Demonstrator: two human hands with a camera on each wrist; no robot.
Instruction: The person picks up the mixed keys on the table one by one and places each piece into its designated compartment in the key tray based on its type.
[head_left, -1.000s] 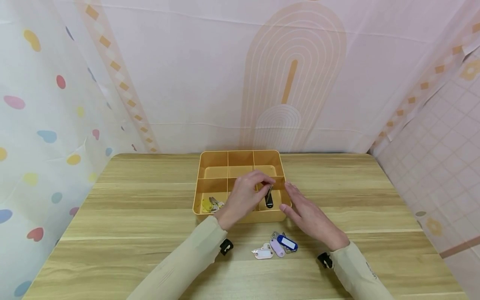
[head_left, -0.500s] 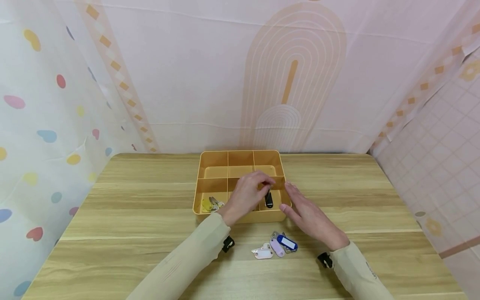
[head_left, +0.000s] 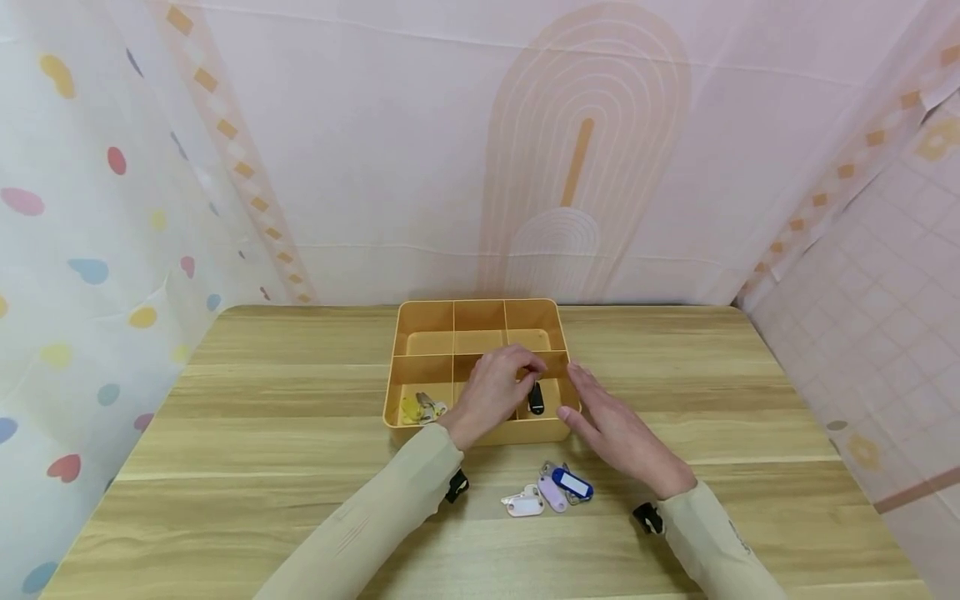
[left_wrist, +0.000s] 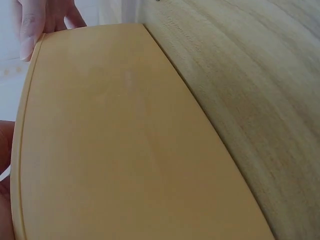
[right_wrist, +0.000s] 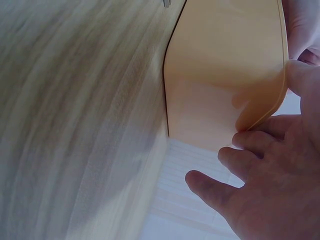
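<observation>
A yellow-orange organizer box (head_left: pixel 480 433) with several compartments stands on the table. Over its front right compartment, my left hand (head_left: pixel 491 387) pinches at the upper end of a black key tag (head_left: pixel 536 402), which hangs low inside. The fingertips partly hide the tag's top. My right hand (head_left: pixel 618 425) lies along the box's front right corner, fingers straight against the side, thumb at the rim. In the right wrist view, the fingers (right_wrist: pixel 240 160) touch the box's outer wall. The left wrist view mostly shows the front wall (left_wrist: pixel 125 140).
A yellow key tag (head_left: pixel 411 408) with keys lies in the front left compartment. In front of the box, on the wooden table (head_left: pixel 300 433), lie a white key tag (head_left: pixel 525 506), a lavender one (head_left: pixel 552 494) and a blue one (head_left: pixel 573 483). A patterned curtain (head_left: pixel 375 167) hangs behind.
My left hand has sunk slightly with the black key tag, and less shows between fingertips and tag. The right hand keeps its place at the corner. The head view has shifted a little.
</observation>
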